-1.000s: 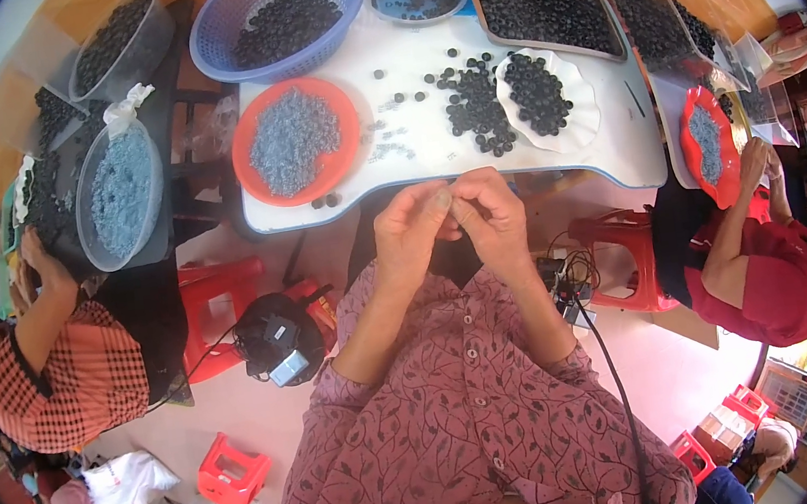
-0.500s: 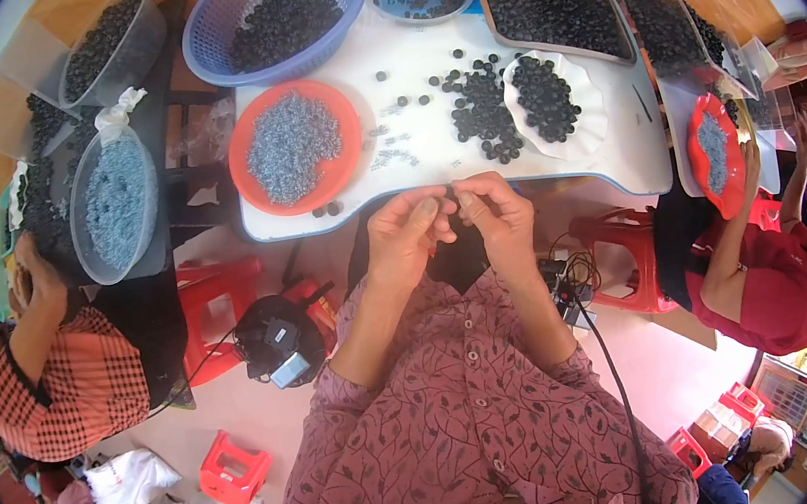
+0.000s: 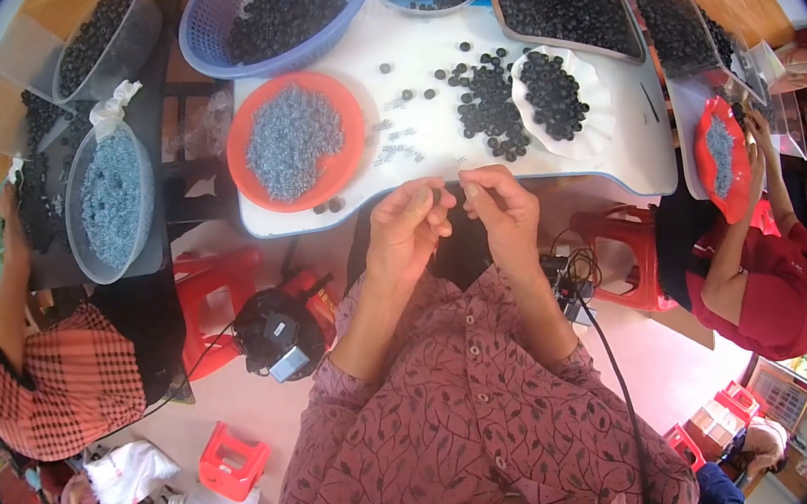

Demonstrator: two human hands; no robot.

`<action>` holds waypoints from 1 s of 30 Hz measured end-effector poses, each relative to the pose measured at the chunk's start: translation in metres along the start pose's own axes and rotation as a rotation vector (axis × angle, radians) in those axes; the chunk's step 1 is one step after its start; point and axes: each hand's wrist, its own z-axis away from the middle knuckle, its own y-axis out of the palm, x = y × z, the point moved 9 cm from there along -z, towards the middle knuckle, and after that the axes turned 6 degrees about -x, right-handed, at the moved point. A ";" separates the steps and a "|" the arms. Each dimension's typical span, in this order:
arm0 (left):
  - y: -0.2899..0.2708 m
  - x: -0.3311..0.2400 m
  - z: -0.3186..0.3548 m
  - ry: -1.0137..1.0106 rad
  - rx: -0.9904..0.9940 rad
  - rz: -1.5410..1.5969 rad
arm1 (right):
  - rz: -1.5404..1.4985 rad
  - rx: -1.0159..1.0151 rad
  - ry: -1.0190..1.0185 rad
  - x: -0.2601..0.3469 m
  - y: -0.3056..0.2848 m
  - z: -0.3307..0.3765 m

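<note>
Both my hands are held just in front of the near edge of the white table [image 3: 384,91]. My left hand [image 3: 404,224] is pinched closed around a small dark round piece, mostly hidden by the thumb and fingers. Thumb and forefinger of my right hand [image 3: 504,211] are pressed together close beside it; whatever is between them is too small to name. Nearest on the table are loose black round pieces [image 3: 490,108], a white wavy-rimmed plate [image 3: 599,117] of the same pieces, and a red-orange plate [image 3: 354,157] heaped with small clear bluish parts.
A blue-purple basket [image 3: 197,51], a shallow blue dish [image 3: 435,6] and a metal tray [image 3: 564,37] hold more black pieces at the back. Co-workers sit at left [image 3: 72,383] and right [image 3: 771,287]. Red stools [image 3: 233,459] and a cable [image 3: 614,367] are below.
My hands have drawn slightly apart, the right one shifting a little to the right. The left co-worker's hand has moved farther along that table, and the right co-worker's hands have moved too.
</note>
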 end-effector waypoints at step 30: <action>0.026 -0.033 0.017 0.546 0.001 -0.852 | 0.064 0.226 0.160 -0.018 0.009 -0.003</action>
